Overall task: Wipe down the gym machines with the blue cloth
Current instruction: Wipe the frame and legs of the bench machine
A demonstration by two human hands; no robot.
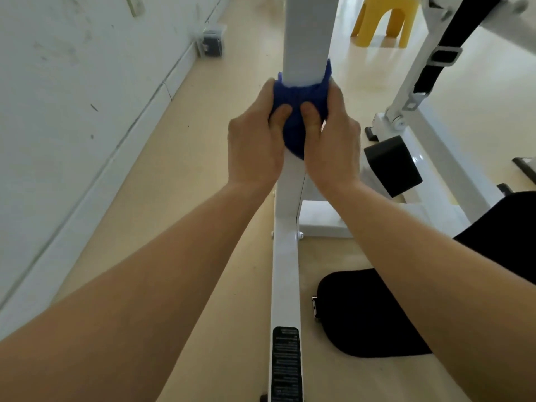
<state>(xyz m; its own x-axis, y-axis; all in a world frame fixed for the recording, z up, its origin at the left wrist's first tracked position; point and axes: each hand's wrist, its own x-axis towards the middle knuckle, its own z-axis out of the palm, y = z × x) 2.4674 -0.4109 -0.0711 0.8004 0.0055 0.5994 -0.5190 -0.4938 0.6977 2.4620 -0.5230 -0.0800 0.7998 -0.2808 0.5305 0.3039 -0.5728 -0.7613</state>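
Note:
A blue cloth (295, 94) is wrapped around a white upright post (307, 39) of a gym machine, in the upper middle of the head view. My left hand (255, 140) grips the cloth from the left, thumb pressed into its front. My right hand (330, 137) grips it from the right in the same way, thumb next to the left one. The cloth bunches between the two thumbs and hangs a little below them. The post continues down to a white floor bar (285, 271) with a black label (285, 364).
A white wall (72, 111) with a skirting board runs along the left. A small clear box (211, 42) stands by it on the pale floor. More white frame with a black strap (441, 56) and black pad (391, 165) lies right. A yellow stool (385, 18) stands behind.

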